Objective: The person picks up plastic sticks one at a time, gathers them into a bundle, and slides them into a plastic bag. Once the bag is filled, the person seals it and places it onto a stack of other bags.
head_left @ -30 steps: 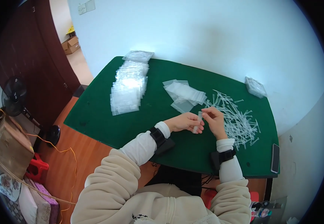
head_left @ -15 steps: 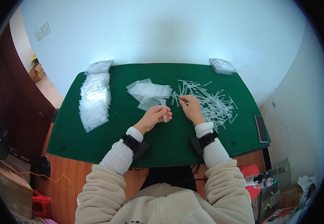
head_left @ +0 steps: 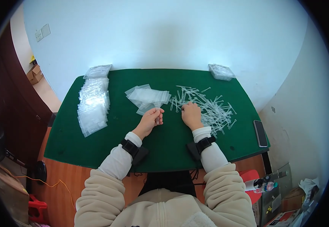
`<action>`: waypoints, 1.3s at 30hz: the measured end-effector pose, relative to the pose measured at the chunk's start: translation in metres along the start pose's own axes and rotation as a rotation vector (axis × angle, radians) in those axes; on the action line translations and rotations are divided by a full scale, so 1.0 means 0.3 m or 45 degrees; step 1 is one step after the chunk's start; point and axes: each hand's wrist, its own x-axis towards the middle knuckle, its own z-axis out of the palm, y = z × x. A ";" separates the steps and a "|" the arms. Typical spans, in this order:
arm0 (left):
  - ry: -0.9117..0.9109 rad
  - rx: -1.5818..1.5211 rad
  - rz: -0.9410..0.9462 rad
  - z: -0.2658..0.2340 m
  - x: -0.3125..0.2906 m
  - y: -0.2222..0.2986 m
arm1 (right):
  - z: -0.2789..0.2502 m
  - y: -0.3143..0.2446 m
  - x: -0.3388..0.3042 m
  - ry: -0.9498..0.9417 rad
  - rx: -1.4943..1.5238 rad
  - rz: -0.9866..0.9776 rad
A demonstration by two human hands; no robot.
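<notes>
My left hand (head_left: 150, 122) is closed in a pinch on a small clear plastic bag (head_left: 157, 120), mostly hidden by the fingers. Just beyond it lies a loose fan of flat clear zip bags (head_left: 148, 95) on the green table. My right hand (head_left: 192, 115) rests at the left edge of a pile of thin, shiny rods with small looped ends (head_left: 219, 114). Its fingers are curled downward, and what they grip, if anything, is hidden.
A long overlapping row of clear packets (head_left: 93, 108) runs along the table's left side, with a stack (head_left: 98, 71) behind it. Another packet stack (head_left: 222, 72) sits at the back right. A phone (head_left: 260, 133) lies by the right edge of the green table (head_left: 134, 75).
My right hand has drawn in slightly at the rod pile, its fingers now curled under. My left hand has turned, so less of the bag shows. The whole view has shifted a little.
</notes>
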 end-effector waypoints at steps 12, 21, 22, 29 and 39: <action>0.112 0.061 0.034 -0.004 0.006 0.003 | -0.053 -0.055 0.001 0.039 0.084 -0.104; 0.120 0.044 0.060 -0.006 0.011 -0.005 | -0.057 -0.011 -0.016 -0.091 -0.101 -0.076; 0.117 0.045 0.059 -0.005 0.011 -0.005 | -0.057 -0.005 -0.016 -0.159 -0.122 -0.057; 0.101 0.042 0.081 -0.007 0.008 -0.003 | -0.060 -0.022 -0.006 0.039 0.058 -0.114; 0.211 0.115 0.145 0.002 0.005 0.001 | -0.116 -0.119 0.007 0.012 0.992 -0.086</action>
